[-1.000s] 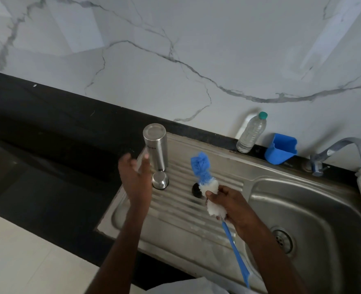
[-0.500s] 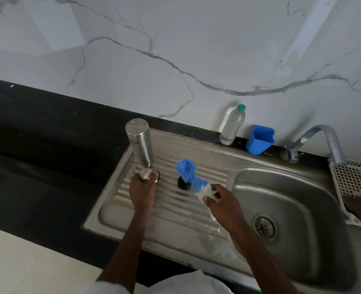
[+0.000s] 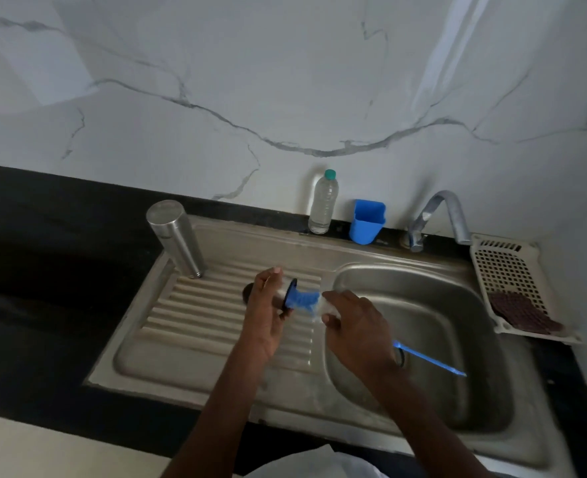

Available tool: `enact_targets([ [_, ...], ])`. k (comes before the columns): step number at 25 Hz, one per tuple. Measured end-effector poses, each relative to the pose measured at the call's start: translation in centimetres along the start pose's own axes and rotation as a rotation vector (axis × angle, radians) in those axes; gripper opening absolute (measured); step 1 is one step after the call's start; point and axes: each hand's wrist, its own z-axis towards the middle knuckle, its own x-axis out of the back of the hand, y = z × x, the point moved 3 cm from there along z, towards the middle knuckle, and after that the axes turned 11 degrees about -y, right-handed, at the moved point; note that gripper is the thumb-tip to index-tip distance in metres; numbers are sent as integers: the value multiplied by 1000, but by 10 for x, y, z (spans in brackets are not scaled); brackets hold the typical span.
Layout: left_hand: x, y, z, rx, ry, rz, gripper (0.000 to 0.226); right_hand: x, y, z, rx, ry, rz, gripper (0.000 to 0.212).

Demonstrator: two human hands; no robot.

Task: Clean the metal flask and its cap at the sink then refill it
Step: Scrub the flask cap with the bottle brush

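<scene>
The metal flask (image 3: 176, 236) stands upside down at the back left corner of the ribbed drainboard (image 3: 198, 322). My left hand (image 3: 264, 322) holds the flask's cap (image 3: 287, 295) sideways above the drainboard, its dark rim facing right. My right hand (image 3: 354, 322) grips a bottle brush (image 3: 304, 300) by its white bristles. The brush's blue head is pushed against the cap's opening, and its blue handle sticks out to the right over the sink basin (image 3: 423, 305). A small dark round piece (image 3: 247, 292) lies on the drainboard, half hidden behind my left hand.
A clear plastic water bottle (image 3: 323, 205) and a blue holder (image 3: 368, 220) stand on the back ledge. The tap (image 3: 437, 215) reaches over the basin's back right. A white perforated tray (image 3: 506, 267) with a dark scouring pad (image 3: 523, 312) sits at the right.
My left hand picked the cap up from beside the flask and brought it right. My right hand turned the brush so its blue head meets the cap.
</scene>
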Motion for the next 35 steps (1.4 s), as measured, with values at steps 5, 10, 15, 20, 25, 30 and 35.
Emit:
enact_targets([
  [5,-38,7,3,-45,-356,-233,66,8,32,-2,-380,-282,1113,28],
  [10,-86,10,-1,134,-42,162,68,51,63,-14,9,197,93,25],
  [15,-117,10,8,-5,-316,-41,38,57,80,2,-222,-120,821,34],
  [20,-110,10,12,62,-230,64,73,57,83,4,-149,-20,944,30],
  [25,-130,12,12,154,46,192,47,64,83,10,47,284,-80,42],
  [30,-142,15,12,-3,-332,73,57,66,91,15,-258,-325,1205,42],
  [35,-139,28,-3,82,-290,118,62,63,89,6,-69,-36,1119,40],
])
